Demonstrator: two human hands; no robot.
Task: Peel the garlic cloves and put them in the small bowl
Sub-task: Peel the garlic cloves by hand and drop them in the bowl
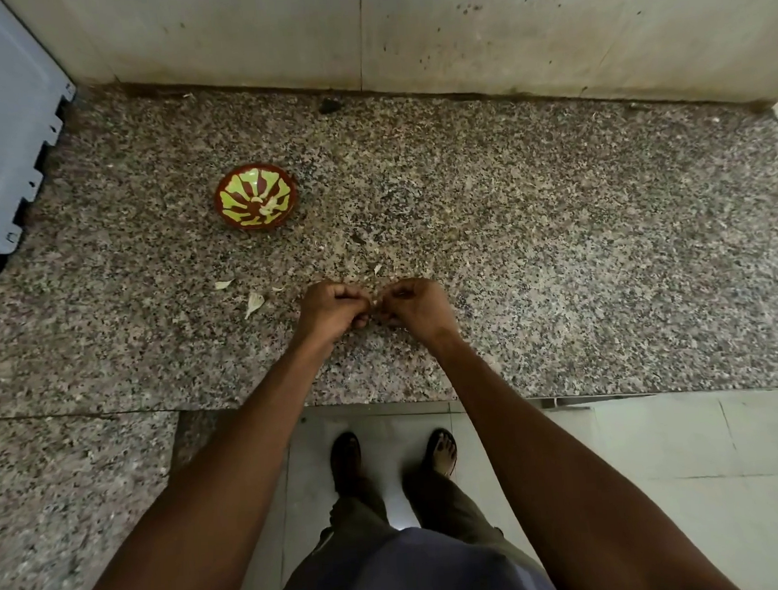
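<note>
Head view: on the counter (558,246), nearer the person than the small bowl (256,196), the left hand (333,310) and right hand (417,304) meet, fingers curled, pinching a garlic clove (373,303) between their fingertips. Peel scraps (253,303) lie between bowl and grip.

Clove betw. left hand (333,310) & right hand (413,304) mostly hidden (fingers curled).

bowl (256,197) on counter (558,246), hands (372,307) before it
</note>
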